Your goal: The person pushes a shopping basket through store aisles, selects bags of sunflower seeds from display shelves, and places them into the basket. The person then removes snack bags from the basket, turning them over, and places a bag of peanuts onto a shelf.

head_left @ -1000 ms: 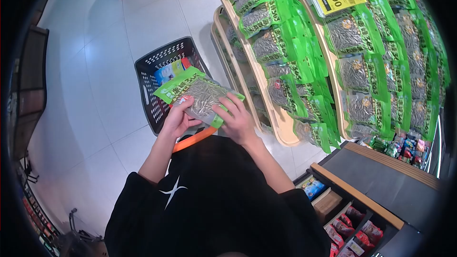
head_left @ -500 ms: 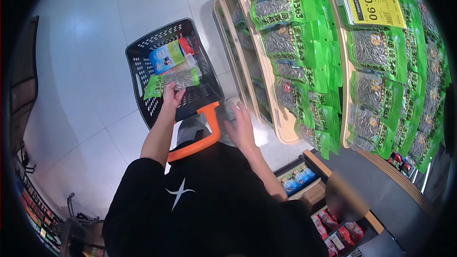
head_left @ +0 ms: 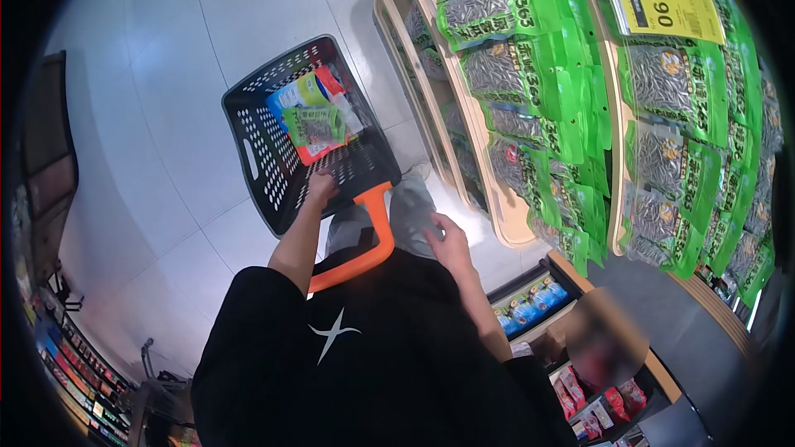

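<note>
My left hand (head_left: 322,187) is over the near end of a black shopping basket (head_left: 263,172), its fingers curled in with nothing visible in them. Farther inside the basket, a green bag of sunflower seeds (head_left: 316,127) lies on top of a blue and yellow package (head_left: 290,95) and some red packaging (head_left: 316,154). My right hand (head_left: 449,242) hangs empty beside my trouser leg, fingers loosely bent and apart. Between my hands rises the basket's orange handle (head_left: 381,236), which neither hand grips.
A tiered rack at the right holds many green seed bags (head_left: 489,12) and a yellow price tag (head_left: 667,0). Near my right elbow stands a low wooden display (head_left: 571,281) with blue and red packages. Pale floor tiles (head_left: 166,116) run along the left.
My left hand has let go of the green seed bag and drawn back toward me. The bag now rests on the other packages. My right hand has moved slightly down and right.
</note>
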`<state>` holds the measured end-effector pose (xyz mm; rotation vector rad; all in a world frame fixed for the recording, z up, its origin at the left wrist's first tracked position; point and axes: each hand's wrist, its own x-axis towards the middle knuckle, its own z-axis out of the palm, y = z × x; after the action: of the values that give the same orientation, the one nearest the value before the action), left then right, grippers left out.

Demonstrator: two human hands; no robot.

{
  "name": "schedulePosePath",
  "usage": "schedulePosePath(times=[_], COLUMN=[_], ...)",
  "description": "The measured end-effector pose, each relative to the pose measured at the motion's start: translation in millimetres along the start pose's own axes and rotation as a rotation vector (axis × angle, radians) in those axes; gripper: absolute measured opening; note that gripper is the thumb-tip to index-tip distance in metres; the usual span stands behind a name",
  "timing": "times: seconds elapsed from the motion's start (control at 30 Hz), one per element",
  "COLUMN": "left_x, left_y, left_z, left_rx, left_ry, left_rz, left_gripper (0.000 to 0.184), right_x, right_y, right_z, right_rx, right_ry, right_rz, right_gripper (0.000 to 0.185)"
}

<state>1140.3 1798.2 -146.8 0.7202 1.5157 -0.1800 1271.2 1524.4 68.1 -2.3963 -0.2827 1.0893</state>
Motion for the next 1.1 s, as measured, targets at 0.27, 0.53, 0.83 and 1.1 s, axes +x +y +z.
schedulePosePath(times=[0.27,0.53,0.83,1.1], left_x=[-77,-227,-179,-286], left_y=[21,81,80,84], left_z=[53,168,324,316], left_rx=[0.659,0.767,1.209,1.168], left_ry=[-0.446,-0.632,-0.621,-0.573], left_rz=[0.607,1.065,1.173,1.336], left_gripper=[0.038,0.050,0.065,0.025], right_x=[0,31,42,28], right_y=[69,115,110,157], right_z=[-16,-80,-127,-123], right_rx=[0.589,0.965,0.663,0.855], right_ry=[0.562,1.126,0.737,0.740], right_rz=[0.181,-0.044,0.069,-0.091], right_gripper=[0.055,0.084,0.060,0.049])
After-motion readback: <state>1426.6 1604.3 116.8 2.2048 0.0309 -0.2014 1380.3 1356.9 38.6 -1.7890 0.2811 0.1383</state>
